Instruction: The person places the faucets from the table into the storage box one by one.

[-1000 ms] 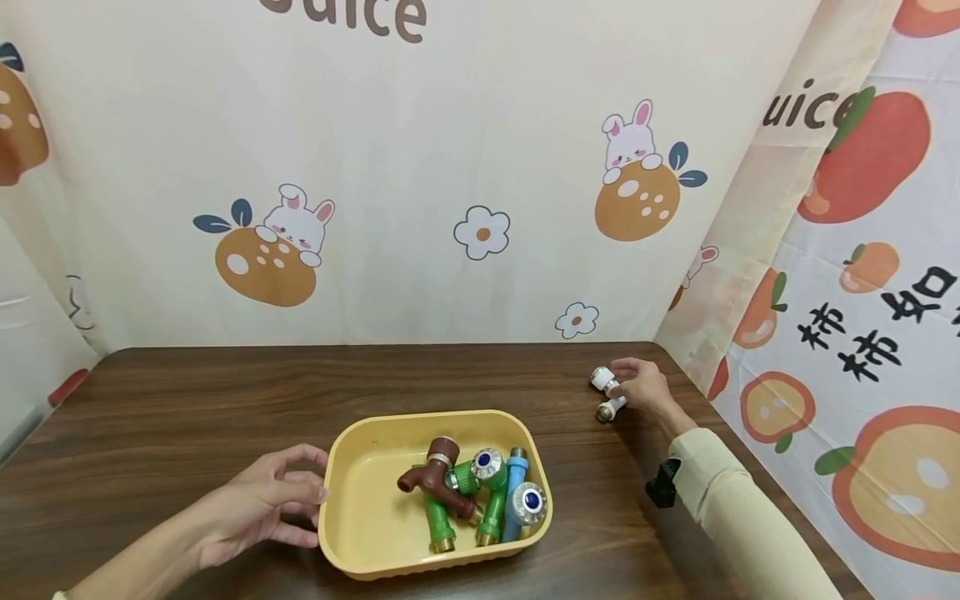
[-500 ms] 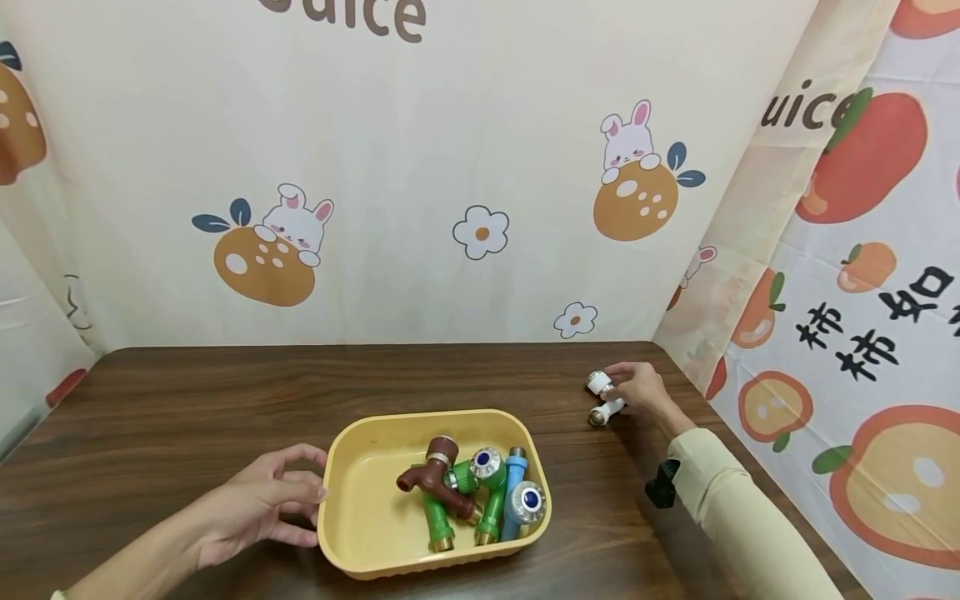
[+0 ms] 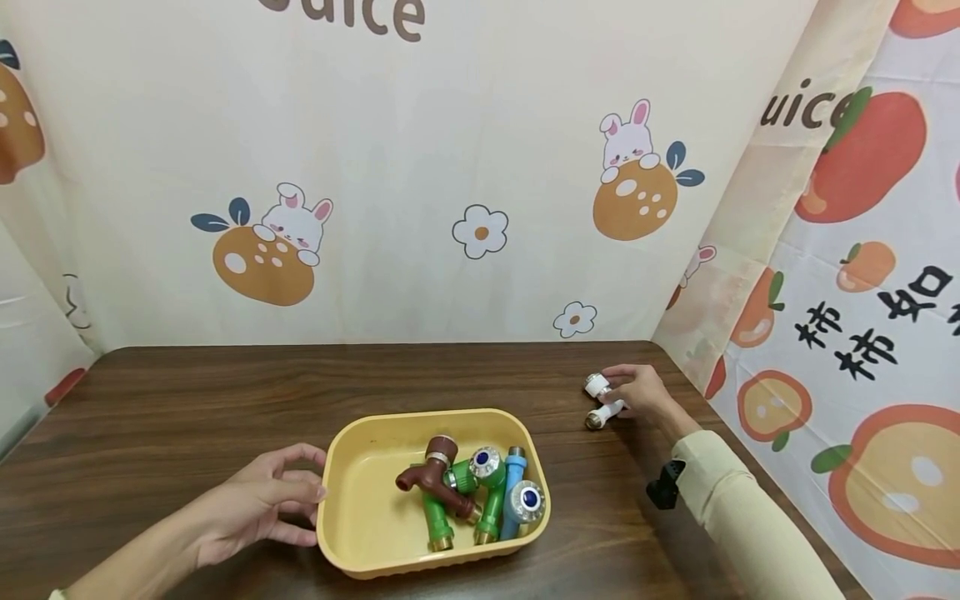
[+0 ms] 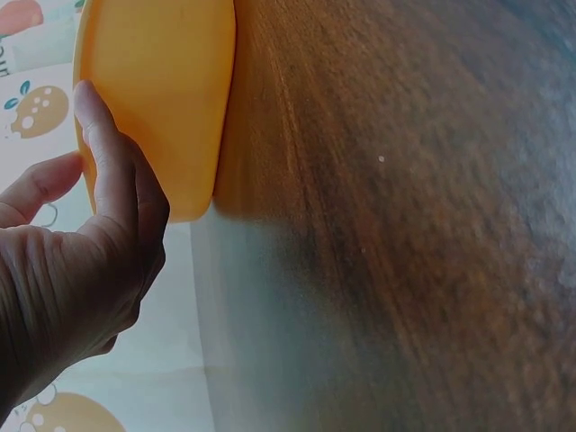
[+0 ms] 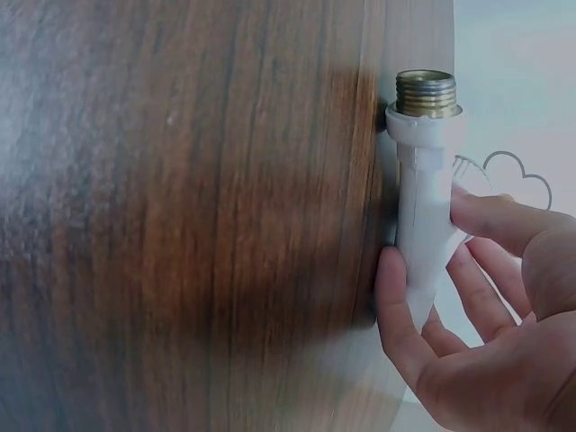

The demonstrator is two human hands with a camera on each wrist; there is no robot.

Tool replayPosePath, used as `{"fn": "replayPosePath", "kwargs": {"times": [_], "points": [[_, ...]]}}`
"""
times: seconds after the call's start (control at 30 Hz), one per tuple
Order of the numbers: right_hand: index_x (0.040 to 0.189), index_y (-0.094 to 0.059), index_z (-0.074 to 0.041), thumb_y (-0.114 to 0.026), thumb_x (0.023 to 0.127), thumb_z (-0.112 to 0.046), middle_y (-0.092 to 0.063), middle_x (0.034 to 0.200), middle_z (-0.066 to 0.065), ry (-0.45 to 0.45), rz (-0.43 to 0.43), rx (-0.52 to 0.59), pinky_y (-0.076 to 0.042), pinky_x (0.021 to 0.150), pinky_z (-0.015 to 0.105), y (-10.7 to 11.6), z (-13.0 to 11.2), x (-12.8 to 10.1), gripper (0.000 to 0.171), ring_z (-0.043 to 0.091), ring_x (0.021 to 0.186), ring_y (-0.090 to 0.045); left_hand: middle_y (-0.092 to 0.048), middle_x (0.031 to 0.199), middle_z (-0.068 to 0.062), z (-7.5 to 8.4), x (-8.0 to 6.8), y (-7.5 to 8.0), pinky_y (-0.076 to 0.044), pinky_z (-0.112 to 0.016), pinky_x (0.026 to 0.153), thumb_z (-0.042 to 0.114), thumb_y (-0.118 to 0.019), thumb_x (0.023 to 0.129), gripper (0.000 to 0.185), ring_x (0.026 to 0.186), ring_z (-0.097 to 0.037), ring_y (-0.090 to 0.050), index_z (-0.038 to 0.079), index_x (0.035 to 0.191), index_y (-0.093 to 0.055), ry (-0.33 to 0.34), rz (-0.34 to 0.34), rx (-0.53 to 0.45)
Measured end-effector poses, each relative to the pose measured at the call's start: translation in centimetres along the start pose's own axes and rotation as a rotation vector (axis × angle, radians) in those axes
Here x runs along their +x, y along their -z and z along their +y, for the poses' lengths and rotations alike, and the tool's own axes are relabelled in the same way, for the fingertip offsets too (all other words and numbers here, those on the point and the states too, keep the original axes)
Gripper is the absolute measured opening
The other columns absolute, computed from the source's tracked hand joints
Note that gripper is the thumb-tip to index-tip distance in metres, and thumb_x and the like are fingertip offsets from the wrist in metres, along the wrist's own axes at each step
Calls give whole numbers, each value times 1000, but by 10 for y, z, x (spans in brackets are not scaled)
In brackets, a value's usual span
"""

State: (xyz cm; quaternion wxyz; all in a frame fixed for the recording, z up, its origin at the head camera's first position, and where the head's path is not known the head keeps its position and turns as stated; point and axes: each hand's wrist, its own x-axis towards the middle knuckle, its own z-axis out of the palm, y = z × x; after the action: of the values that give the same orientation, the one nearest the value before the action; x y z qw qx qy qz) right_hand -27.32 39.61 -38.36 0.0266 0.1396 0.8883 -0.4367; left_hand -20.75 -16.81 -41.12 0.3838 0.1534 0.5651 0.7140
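The right hand (image 3: 643, 390) grips a white tap (image 3: 604, 400) at the far right of the wooden table (image 3: 187, 400), near the corner where the two printed cloths meet. In the right wrist view the thumb and fingers (image 5: 486, 220) curl round the tap's white body (image 5: 425, 202), pinching it from both sides. The long axis of the tap runs away from the palm, and its brass threaded end (image 5: 426, 93) points away from the hand; in the head view that end (image 3: 591, 420) points toward the tray and slightly toward the person, low to the table. The tap's round white knob (image 3: 596, 384) sits on the far side of the body.

The left hand (image 3: 258, 504) rests at the left wall of the yellow tray (image 3: 352, 483), fingers loosely curved, thumb (image 4: 103, 153) laid against the tray's rim (image 4: 153, 99); it does not close round it.

In the tray lie a brown tap (image 3: 429, 477), two green taps (image 3: 480, 492) and a blue tap (image 3: 517, 498), heaped together toward its right half, brass ends toward the person
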Motion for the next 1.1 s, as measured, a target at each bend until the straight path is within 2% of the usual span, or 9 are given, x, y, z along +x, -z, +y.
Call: {"fn": "replayPosePath", "kwargs": {"times": [0.3, 0.47, 0.63, 0.83, 1.1], "points": [[135, -60, 7, -76, 87, 6, -58, 137, 30, -64, -33, 91, -65, 73, 42, 3, 1, -4, 51, 26, 94, -64, -66, 100, -8, 0, -1, -1, -65, -39, 80, 4, -56, 102, 30, 91, -19, -68, 11, 129, -45, 7, 13, 12], [135, -60, 7, -77, 86, 6, -59, 136, 27, -90, -38, 151, -65, 73, 42, 3, 2, -7, 52, 25, 92, -65, -66, 99, -8, 0, 0, -2, -65, -39, 80, 4, -56, 102, 30, 90, -19, -68, 11, 129, -45, 11, 15, 8], [135, -60, 7, -79, 85, 5, -64, 131, 23, -75, -47, 181, -65, 71, 40, 1, 2, -10, 53, 21, 87, -66, -65, 99, -8, 1, -1, -2, -65, -39, 80, 4, -57, 101, 31, 90, -19, -68, 10, 129, -45, 15, 18, 6], [134, -62, 6, -79, 86, 3, -72, 120, 12, -57, -46, 188, -64, 72, 40, 1, 1, -13, 51, 18, 90, -66, -65, 99, -8, 0, -1, -2, -65, -39, 80, 4, -57, 101, 30, 91, -19, -67, 10, 129, -45, 10, 17, 6], [137, -60, 7, -77, 87, 4, -71, 124, 13, -47, -67, 240, -65, 76, 42, 1, 3, -13, 53, 19, 95, -66, -68, 94, -4, -1, 0, -1, -65, -40, 80, 3, -57, 101, 30, 90, -19, -67, 11, 128, -46, -1, 13, 0]]}}
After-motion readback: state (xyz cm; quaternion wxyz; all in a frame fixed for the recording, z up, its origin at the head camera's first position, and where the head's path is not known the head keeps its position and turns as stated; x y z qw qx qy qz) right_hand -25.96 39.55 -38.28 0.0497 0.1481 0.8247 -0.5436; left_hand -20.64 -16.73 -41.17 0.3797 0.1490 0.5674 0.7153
